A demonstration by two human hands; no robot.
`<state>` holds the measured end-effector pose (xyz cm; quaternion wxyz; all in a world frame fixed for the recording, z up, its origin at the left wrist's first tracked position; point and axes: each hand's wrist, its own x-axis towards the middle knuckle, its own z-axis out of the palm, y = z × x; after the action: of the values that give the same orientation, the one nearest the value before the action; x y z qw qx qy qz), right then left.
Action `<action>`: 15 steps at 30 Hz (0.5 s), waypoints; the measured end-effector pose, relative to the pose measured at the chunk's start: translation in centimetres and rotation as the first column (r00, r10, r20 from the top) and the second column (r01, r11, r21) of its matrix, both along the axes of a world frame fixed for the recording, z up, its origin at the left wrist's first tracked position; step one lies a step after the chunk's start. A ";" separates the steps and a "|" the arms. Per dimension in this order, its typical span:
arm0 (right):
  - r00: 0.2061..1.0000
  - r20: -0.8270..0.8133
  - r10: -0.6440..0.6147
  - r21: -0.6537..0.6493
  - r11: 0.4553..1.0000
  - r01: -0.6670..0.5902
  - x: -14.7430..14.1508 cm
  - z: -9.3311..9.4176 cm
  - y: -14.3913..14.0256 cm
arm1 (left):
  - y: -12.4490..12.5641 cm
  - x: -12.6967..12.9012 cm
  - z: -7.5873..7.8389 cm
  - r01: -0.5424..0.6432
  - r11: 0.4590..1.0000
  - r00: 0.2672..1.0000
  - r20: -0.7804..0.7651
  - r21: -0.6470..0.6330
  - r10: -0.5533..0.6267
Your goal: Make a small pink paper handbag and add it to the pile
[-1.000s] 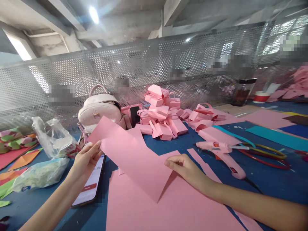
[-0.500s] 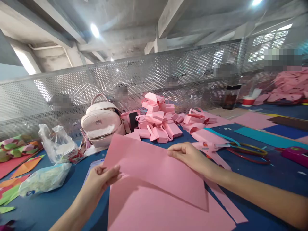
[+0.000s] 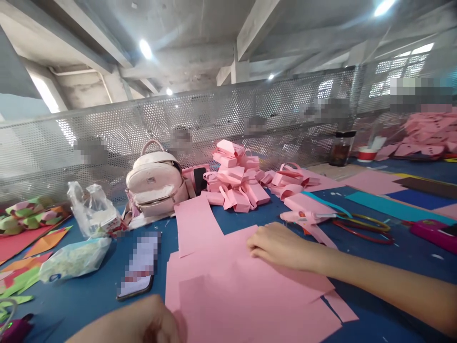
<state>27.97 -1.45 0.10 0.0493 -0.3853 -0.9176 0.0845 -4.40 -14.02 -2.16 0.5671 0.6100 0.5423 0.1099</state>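
In the head view, a pink paper sheet point(image 3: 246, 290) is seen lying flat on the blue tabletop point(image 3: 82, 295), on top of other pink sheets spread beneath it. The right hand point(image 3: 278, 245) is laid palm down on the far part of this sheet, its fingers loosely curled and pressing on the paper rather than gripping it. The left hand point(image 3: 153, 324) is seen only in part at the lower edge of the picture, touching the near left edge of the sheet; whether it is gripping the paper cannot be told, as its fingers are cut off by the frame.

A phone point(image 3: 139, 267) with a blurred screen is lying on the tabletop just to the left of the sheets. Behind it, a pale pink backpack point(image 3: 157, 181) is standing against a perforated metal screen point(image 3: 107, 128). A heap of folded pink paper pieces point(image 3: 235, 176) is piled beside the backpack. A pink glue gun point(image 3: 307, 221) is lying beyond the right hand, near some coloured rings point(image 3: 364, 226). Clear plastic bags point(image 3: 89, 209) are lying at the left, near coloured paper scraps point(image 3: 32, 238). A dark jar point(image 3: 341, 147) is standing far off at the right.
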 end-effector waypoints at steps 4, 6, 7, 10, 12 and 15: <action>0.997 0.082 0.010 0.059 0.998 -0.015 -1.9 -0.3 0.9 | 1.7 0.9 2.3 0.056 0.851 0.951 -0.287 0.523 0.114; 0.993 0.116 0.020 0.087 0.996 -0.030 -2.7 -0.7 1.2 | 2.6 2.5 1.9 0.202 0.665 0.916 -0.378 0.719 0.131; 0.991 0.131 0.024 0.102 0.994 -0.037 -2.9 -1.0 1.4 | 3.0 3.6 1.3 0.313 0.596 0.896 -0.438 0.740 0.073; 0.986 0.164 0.040 0.140 0.988 -0.063 -3.3 -1.8 1.6 | 4.0 6.9 -1.5 0.596 0.386 0.757 -0.653 0.704 0.023; 0.982 0.177 0.061 0.154 0.984 -0.089 -3.3 -2.1 1.5 | 4.6 8.4 -3.4 0.700 0.327 0.654 -0.754 0.635 0.063; 0.980 0.181 0.078 0.179 0.978 -0.111 -3.3 -2.5 1.1 | 5.2 9.1 -5.2 0.798 0.250 0.538 -0.835 0.549 0.118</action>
<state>24.66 -0.37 -2.43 0.0016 -0.3406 -0.9396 -0.0339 4.75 -8.80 -7.35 -0.1517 0.9104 0.3845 -0.0155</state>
